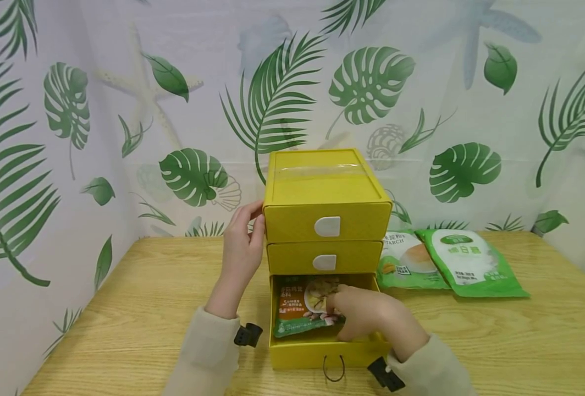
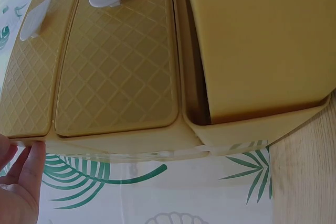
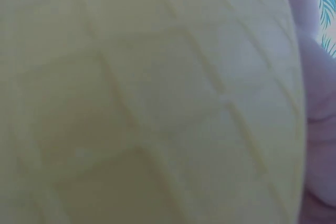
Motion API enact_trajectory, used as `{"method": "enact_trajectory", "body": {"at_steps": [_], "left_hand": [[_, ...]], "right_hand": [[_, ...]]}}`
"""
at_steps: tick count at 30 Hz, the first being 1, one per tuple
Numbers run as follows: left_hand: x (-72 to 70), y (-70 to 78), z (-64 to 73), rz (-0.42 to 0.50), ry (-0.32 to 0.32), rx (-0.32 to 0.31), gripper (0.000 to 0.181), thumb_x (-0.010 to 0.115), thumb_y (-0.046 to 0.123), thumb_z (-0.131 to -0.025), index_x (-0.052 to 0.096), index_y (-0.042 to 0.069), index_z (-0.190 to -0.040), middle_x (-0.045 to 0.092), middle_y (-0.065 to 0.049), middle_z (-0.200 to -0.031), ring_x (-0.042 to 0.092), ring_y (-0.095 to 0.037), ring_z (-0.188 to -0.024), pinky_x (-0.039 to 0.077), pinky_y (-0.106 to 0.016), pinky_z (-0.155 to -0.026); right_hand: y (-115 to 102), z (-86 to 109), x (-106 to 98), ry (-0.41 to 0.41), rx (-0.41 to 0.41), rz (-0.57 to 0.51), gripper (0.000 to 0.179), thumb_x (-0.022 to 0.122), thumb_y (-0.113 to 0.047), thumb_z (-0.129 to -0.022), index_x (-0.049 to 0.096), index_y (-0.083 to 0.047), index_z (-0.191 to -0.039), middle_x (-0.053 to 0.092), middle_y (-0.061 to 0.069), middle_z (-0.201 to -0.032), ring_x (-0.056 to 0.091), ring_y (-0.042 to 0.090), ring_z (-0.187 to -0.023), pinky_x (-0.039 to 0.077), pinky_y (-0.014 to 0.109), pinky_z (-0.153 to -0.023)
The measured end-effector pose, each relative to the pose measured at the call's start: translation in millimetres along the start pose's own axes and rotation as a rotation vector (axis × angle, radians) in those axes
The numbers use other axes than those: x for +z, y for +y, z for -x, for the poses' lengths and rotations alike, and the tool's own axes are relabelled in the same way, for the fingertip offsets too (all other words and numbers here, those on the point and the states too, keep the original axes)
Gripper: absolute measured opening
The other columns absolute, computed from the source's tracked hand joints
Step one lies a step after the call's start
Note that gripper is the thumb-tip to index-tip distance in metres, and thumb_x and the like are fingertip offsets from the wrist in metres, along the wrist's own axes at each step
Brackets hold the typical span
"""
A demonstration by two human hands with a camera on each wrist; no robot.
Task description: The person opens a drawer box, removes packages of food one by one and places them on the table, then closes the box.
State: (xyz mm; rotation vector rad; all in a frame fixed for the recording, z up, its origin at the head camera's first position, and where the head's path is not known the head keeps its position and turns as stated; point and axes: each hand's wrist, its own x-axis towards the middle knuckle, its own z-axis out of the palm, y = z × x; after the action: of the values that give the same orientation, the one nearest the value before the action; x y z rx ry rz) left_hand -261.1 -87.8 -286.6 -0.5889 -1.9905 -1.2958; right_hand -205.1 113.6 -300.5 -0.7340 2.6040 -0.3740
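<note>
A yellow cabinet of stacked drawers (image 1: 328, 187) stands on the table with its bottom drawer (image 1: 297, 357) pulled out. Inside that drawer lies a brown and green food packet (image 1: 292, 313) with a picture of a dish on it. My right hand (image 1: 366, 313) reaches over the drawer's right side and grips the packet's right part, which it partly hides. My left hand (image 1: 243, 242) rests against the cabinet's upper left side, its fingertips touching the edge in the left wrist view. In the right wrist view the blurred drawer front (image 3: 147, 98) covers most of the hand.
Right of the cabinet, a green and white starch bag (image 1: 411, 264) lies partly under another green and white bag (image 1: 470, 261). A dark loop handle (image 1: 334, 369) hangs on the drawer front. Behind the wooden table (image 1: 139, 308) is a leaf-patterned curtain (image 1: 198, 110).
</note>
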Motion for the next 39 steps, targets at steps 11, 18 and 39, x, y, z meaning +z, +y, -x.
{"method": "enact_trajectory", "body": {"at_steps": [11, 18, 39], "left_hand": [[-0.7, -0.4, 0.7, -0.015, 0.0, 0.002, 0.024, 0.046, 0.003, -0.091, 0.054, -0.005, -0.113, 0.055, -0.015, -0.103, 0.054, -0.024, -0.093, 0.052, -0.029, -0.062], [-0.4, -0.7, 1.1, -0.017, 0.002, 0.002, 0.024, 0.046, 0.003, -0.091, 0.054, -0.004, -0.113, 0.055, -0.015, -0.103, 0.054, -0.024, -0.093, 0.052, -0.03, -0.061], [-0.4, -0.7, -0.4, -0.028, -0.002, 0.006, 0.024, 0.046, 0.002, -0.091, 0.054, -0.005, -0.112, 0.056, -0.016, -0.103, 0.054, -0.024, -0.093, 0.052, -0.03, -0.061]], "right_hand": [[5, -4.0, 0, 0.286, -0.273, 0.12, 0.008, 0.066, -0.006, -0.078, 0.067, -0.011, -0.072, 0.053, -0.009, -0.068, 0.049, 0.008, -0.065, 0.046, 0.023, -0.061], [5, -6.6, 2, 0.287, -0.233, 0.109, 0.015, 0.068, 0.006, -0.07, 0.066, -0.006, -0.077, 0.057, -0.001, -0.073, 0.056, 0.018, -0.071, 0.048, 0.025, -0.061], [7, -11.2, 6, 0.316, -0.215, 0.091, 0.011, 0.06, 0.0, -0.08, 0.065, -0.009, -0.078, 0.061, -0.002, -0.074, 0.056, 0.011, -0.065, 0.046, 0.023, -0.056]]}}
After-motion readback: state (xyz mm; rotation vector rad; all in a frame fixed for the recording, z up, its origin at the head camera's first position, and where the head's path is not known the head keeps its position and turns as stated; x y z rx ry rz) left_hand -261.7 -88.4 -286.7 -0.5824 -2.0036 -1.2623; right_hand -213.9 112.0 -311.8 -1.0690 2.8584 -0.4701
